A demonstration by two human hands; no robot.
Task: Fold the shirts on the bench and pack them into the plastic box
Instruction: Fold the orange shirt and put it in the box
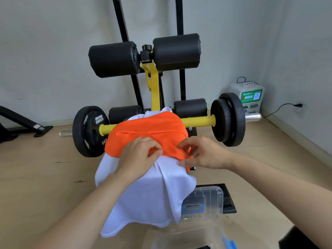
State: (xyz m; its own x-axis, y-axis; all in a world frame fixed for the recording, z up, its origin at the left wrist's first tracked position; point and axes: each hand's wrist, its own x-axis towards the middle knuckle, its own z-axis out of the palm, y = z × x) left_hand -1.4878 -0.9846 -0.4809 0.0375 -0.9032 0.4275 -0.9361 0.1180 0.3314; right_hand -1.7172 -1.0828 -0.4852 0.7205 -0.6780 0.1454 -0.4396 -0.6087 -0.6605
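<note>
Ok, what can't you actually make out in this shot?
Head view only:
- Bench top: covered by the white shirt and orange shirt.
- Plastic box: partly behind the white shirt, contents unclear.
- Lettering on the weight plate: too small.
- Clear lid: cut off by the bottom edge.

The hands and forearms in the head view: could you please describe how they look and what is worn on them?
Both the left hand and the right hand are bare: no gloves, rings, watch or wristbands show. Both forearms are uncovered to the frame edge, with no sleeves in view.
</note>
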